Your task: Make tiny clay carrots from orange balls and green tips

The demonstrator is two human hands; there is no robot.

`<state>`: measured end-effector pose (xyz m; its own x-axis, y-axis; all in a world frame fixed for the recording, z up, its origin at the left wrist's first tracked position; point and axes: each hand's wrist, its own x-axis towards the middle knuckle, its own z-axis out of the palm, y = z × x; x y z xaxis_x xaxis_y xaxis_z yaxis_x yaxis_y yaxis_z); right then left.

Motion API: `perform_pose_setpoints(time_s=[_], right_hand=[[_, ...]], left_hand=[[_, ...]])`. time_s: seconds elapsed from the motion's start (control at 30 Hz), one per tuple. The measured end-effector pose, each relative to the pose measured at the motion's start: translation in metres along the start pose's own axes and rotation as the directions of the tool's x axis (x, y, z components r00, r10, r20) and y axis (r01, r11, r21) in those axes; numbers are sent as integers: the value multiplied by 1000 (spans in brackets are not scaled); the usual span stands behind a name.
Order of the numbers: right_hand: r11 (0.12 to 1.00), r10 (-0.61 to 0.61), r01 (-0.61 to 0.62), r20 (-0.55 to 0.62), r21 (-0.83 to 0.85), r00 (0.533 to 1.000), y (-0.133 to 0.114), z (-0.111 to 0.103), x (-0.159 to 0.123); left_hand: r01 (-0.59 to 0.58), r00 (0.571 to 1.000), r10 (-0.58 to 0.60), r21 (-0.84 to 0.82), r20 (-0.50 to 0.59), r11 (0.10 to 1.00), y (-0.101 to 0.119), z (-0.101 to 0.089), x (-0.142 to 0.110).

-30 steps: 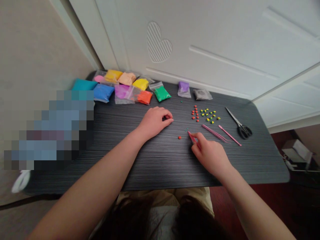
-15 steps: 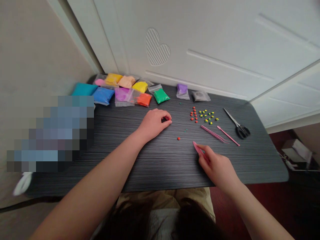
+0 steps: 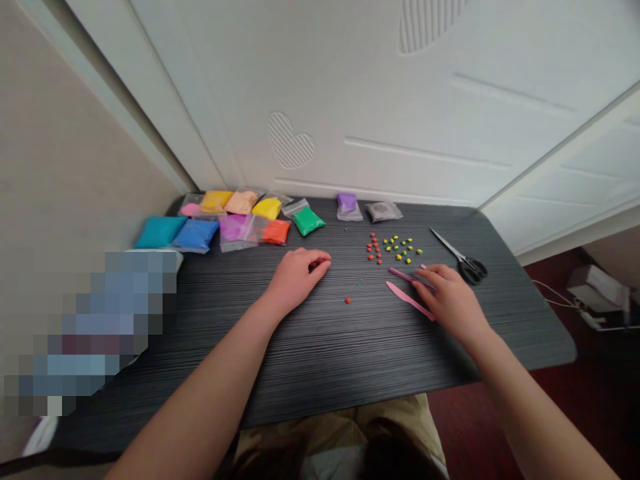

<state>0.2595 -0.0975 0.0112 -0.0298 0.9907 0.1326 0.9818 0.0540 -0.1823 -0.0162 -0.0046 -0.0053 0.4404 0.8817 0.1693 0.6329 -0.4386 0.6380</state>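
My left hand (image 3: 295, 279) rests on the dark table (image 3: 310, 360) with its fingers curled, pinching a small red clay piece (image 3: 316, 265). My right hand (image 3: 450, 300) lies to the right, fingers spread over the pink tweezers (image 3: 406, 276) and touching them. A pink flat tool (image 3: 406, 299) lies on the table with its end at the hand's edge. A tiny orange-red ball (image 3: 347, 301) sits between the hands. Behind them lie several small red balls (image 3: 373, 248) and yellow-green balls (image 3: 403, 247).
Bags of coloured clay (image 3: 235, 223) line the back left of the table, with green (image 3: 307, 220), purple (image 3: 347, 205) and grey (image 3: 384, 211) bags further right. Black scissors (image 3: 460, 257) lie at the right. A white panelled door (image 3: 380, 100) stands behind the table.
My right hand has moved right and back, and laid the pink flat tool on the table. It now reaches the tweezers. The left hand stays put. The view has tilted upward.
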Motion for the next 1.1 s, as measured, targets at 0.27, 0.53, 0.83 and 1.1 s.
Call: perform_pose_setpoints(time_s=[0.27, 0.53, 0.83, 1.1], right_hand=[[995, 35, -35, 0, 94, 999, 2, -11, -1], [540, 164, 18, -126, 842, 978, -27, -38, 29], [230, 210, -11, -39, 973, 977, -31, -3, 62], [474, 340, 7, -190, 881, 921, -24, 4, 58]], left_hand=[[-2, 1000, 2, 6, 20, 1000, -1, -1, -1], [30, 998, -30, 6, 47, 1000, -1, 0, -1], [78, 992, -83, 57, 94, 995, -2, -2, 0], [89, 989, -102, 125, 104, 988, -9, 0, -1]])
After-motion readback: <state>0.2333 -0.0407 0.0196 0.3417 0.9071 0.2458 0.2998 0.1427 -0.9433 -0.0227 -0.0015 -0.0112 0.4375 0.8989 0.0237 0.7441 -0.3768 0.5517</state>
